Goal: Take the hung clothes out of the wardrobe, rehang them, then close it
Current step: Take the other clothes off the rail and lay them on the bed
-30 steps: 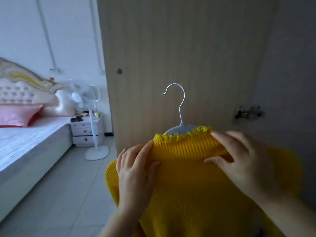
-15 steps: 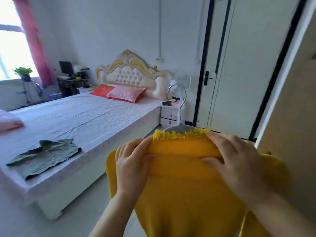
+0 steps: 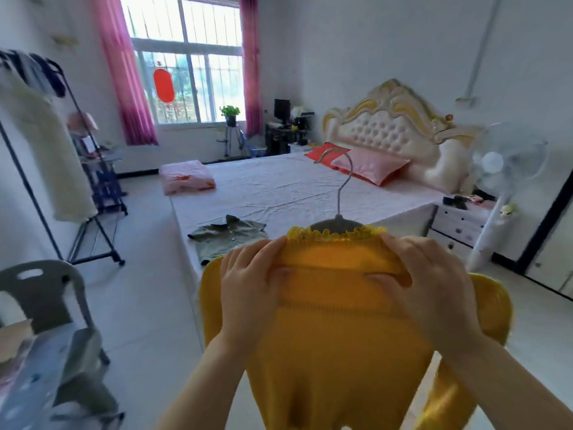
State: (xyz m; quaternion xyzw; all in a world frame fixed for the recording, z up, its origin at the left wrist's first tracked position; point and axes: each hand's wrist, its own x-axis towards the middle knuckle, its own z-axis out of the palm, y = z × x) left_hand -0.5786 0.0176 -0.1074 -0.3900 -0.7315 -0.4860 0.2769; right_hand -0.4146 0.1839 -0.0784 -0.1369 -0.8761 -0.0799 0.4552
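She holds a yellow knit sweater (image 3: pixel 335 342) up in front of her, out over the floor near the foot corner of the bed (image 3: pixel 294 189). The sweater is on a grey hanger (image 3: pixel 336 224) whose wire hook stands up free above the frilled neckline, caught on nothing. Her left hand (image 3: pixel 248 293) has its grip clenched on the left shoulder of the sweater, fingers curled over the top edge and thumb pressed into the front of the knit. Her right hand (image 3: pixel 434 290) grasps the right shoulder the same way. The body and sleeves hang down loose between and below her forearms.

On the bed, just behind the sweater, a green shirt (image 3: pixel 229 235) lies spread flat near the edge. A folded pink blanket (image 3: pixel 186 180) sits at the far corner, and pink pillows (image 3: pixel 372 167) rest against the headboard. A standing fan (image 3: pixel 505 159) is beside the nightstand (image 3: pixel 459 221) on the right. On the left a clothes rack (image 3: pixel 93 225) carries a white garment (image 3: pixel 52 156), with a grey plastic chair (image 3: pixel 40 293) nearer.
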